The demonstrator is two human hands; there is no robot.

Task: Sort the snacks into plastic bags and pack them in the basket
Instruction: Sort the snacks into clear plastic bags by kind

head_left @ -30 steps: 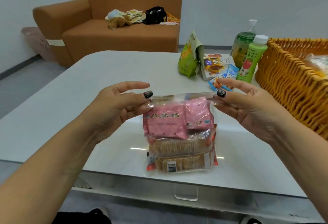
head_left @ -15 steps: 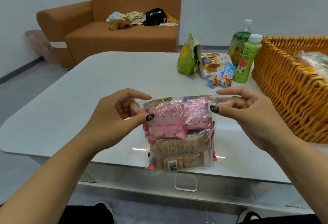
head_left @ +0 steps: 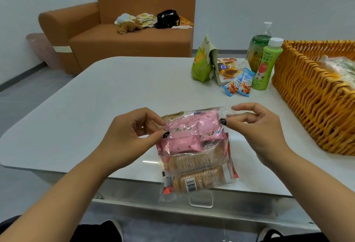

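A clear plastic bag [head_left: 194, 157] holds pink snack packets on top and two sleeves of round biscuits below. It hangs over the near edge of the white table [head_left: 107, 107]. My left hand [head_left: 130, 136] pinches the bag's top left corner between thumb and fingers. My right hand [head_left: 255, 126] pinches its top right corner. A woven orange basket [head_left: 307, 95] stands on the table at the right, with a bagged item partly visible inside.
Beyond the bag lie two blue snack sachets [head_left: 240, 84], a biscuit box [head_left: 228, 71], a green pouch [head_left: 201, 63] and two green bottles [head_left: 263, 63] beside the basket. An orange sofa [head_left: 123, 36] stands past the table.
The bag has come lower and nearer to me, its bottom now past the table's edge. Both hands have curled in and pinch the top corners more tightly.
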